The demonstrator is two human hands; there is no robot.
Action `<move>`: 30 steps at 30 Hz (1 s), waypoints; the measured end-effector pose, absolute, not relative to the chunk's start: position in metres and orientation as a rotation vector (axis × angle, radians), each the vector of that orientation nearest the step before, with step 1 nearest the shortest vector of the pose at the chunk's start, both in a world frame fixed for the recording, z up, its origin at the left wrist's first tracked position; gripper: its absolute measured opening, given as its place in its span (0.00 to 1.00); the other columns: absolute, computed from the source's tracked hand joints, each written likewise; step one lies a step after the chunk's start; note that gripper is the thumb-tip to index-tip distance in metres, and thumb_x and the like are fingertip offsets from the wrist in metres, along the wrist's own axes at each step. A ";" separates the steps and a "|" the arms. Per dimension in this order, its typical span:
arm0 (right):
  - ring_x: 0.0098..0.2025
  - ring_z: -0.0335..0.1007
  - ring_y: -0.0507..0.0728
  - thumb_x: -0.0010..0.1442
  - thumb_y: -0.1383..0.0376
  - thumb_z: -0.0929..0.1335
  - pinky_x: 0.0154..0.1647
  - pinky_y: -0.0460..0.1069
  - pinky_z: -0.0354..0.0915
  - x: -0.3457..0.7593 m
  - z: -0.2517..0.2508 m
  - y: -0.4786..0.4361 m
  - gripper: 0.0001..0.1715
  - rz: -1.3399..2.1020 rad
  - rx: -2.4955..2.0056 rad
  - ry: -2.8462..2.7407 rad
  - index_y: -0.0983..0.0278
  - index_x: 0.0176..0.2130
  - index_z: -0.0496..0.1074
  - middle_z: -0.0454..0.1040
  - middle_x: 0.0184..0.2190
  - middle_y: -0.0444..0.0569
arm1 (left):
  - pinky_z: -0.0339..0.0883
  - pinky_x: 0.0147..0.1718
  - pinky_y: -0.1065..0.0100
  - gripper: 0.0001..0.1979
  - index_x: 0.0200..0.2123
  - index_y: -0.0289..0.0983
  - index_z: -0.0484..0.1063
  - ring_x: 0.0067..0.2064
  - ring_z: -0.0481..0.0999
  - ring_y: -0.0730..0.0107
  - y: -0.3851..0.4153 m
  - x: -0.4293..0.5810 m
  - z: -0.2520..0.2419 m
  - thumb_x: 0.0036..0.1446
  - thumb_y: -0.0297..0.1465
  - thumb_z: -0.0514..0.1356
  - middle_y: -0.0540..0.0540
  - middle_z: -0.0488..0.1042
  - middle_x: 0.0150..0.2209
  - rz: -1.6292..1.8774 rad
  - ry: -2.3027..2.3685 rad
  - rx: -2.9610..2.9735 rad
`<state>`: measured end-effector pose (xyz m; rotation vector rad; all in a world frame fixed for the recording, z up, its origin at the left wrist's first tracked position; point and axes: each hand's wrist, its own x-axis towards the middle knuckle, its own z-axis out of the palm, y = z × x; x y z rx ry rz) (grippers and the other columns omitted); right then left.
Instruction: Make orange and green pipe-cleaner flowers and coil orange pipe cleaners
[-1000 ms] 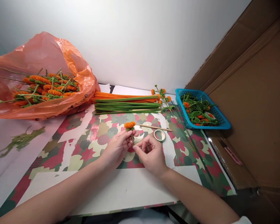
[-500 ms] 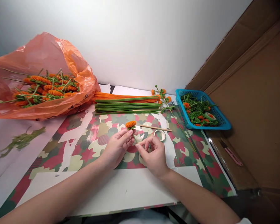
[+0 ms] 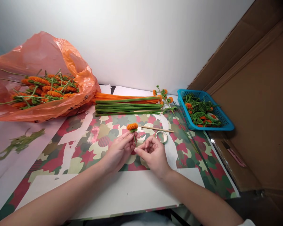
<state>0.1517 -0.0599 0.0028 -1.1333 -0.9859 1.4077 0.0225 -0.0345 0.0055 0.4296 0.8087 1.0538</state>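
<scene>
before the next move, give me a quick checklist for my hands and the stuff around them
1. Left hand holding the stem just under the orange flower head: ok.
2. Right hand pinching the stem lower down: ok.
3. Flower head up, above the fingers: ok.
4. Stem's lower tip in sight: cannot tell, the right hand's fingers hide that end.
5. Tape roll near at hand: ok, it lies on the table just beyond the right hand.
6. Pink-handled tool close to the hands: not ok, it lies off to the far right.
</scene>
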 end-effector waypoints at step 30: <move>0.34 0.70 0.57 0.56 0.70 0.68 0.37 0.53 0.66 0.157 -0.003 -0.055 0.05 0.404 -1.133 -1.743 0.59 0.32 0.69 0.73 0.29 0.47 | 0.63 0.26 0.72 0.16 0.24 0.34 0.76 0.27 0.67 0.74 -0.024 0.019 0.007 0.40 0.41 0.71 0.49 0.71 0.25 1.233 1.029 0.854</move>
